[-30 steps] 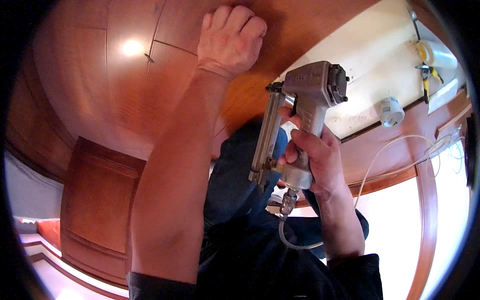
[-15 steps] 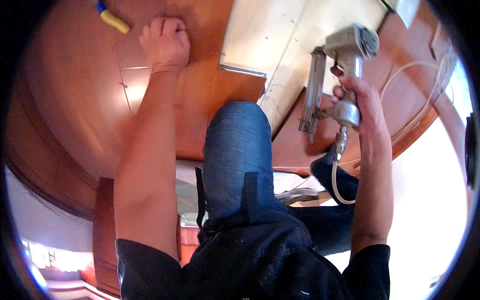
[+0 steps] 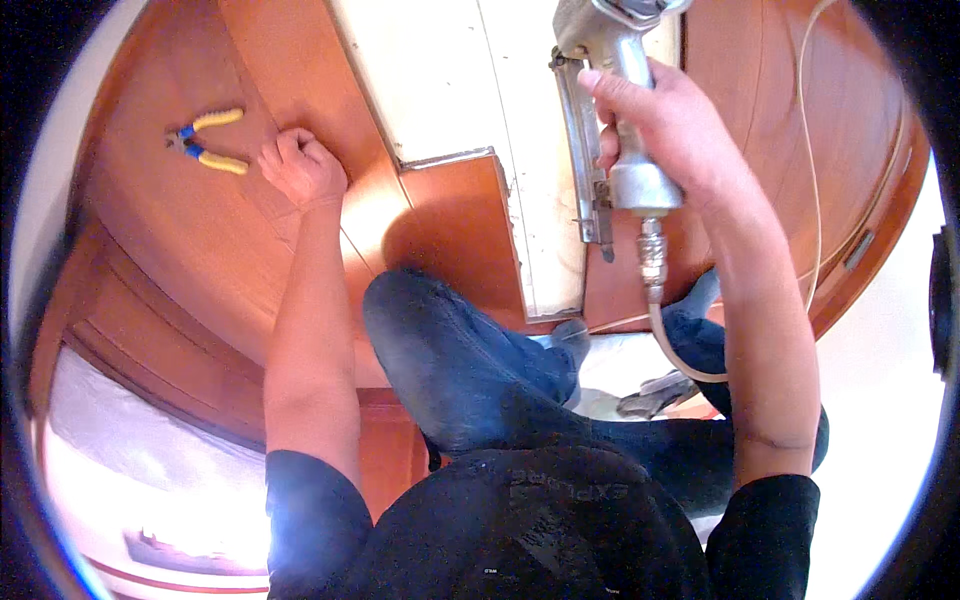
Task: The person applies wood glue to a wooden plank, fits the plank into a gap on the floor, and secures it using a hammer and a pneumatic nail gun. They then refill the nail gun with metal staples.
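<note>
My right hand (image 3: 675, 130) is wrapped round the metal handle of an air nail gun (image 3: 635, 170), which has a long magazine and a hose fitting at its bottom, over a bare pale strip (image 3: 450, 80) among the wood boards. My left hand (image 3: 300, 168) rests curled on the reddish wooden surface (image 3: 265, 60), with nothing visible in it. Just left of it lie yellow-and-blue pliers (image 3: 210, 163), handles spread. A metal edge (image 3: 445, 157) runs along a notch in the boards.
My jeans-covered legs (image 3: 440, 360) are bent below the boards. A thin pale hose (image 3: 815, 200) crosses the right side. Dark shoes or cloth (image 3: 650, 398) lie beside my legs. A pale curved area (image 3: 150, 420) lies at the lower left, beside dark wood.
The view has swung, bringing the pliers beside my left hand. The nail gun has risen toward the top edge in my right hand. My knee shows further left and bent.
</note>
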Demonstrator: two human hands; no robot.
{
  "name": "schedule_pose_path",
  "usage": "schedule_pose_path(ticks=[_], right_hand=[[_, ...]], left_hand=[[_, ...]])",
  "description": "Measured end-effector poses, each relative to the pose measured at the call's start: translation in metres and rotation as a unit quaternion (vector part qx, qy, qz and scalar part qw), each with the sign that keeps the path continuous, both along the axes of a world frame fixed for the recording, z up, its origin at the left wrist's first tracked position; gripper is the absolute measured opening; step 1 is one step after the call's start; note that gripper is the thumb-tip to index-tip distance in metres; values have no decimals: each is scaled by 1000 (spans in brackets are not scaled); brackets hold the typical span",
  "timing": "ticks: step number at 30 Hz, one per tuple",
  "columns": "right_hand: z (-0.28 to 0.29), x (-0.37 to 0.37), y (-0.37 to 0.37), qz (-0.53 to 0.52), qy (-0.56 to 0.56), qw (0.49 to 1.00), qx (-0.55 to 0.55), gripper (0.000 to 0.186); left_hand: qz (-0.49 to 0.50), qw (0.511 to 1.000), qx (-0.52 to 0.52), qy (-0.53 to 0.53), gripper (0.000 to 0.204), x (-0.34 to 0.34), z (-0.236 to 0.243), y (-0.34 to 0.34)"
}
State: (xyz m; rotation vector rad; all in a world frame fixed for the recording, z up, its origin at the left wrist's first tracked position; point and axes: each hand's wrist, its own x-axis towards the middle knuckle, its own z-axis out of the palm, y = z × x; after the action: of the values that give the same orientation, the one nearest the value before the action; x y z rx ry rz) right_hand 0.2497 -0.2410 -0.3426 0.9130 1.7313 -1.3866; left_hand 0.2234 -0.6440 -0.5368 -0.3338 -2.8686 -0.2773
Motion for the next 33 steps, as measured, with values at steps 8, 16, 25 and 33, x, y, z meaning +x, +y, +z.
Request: schedule_pose_path(ticks=[8,16,25,33], right_hand=[[34,112,-42,-517,-63,838,-165,23],[27,175,-167,-746,31,617,-250,60],[2,176,-195,-755,120,602,-231,60],[4,180,-192,-732,85,638,-224,60]], left_hand=[[-21,1000,-21,2,4,-2,-5,0],[-28,998,-48,-21,5,-1,5,6],[-379,856,171,-307,26,17,69,172],[-413,871,98,-248,23,43,38,214]])
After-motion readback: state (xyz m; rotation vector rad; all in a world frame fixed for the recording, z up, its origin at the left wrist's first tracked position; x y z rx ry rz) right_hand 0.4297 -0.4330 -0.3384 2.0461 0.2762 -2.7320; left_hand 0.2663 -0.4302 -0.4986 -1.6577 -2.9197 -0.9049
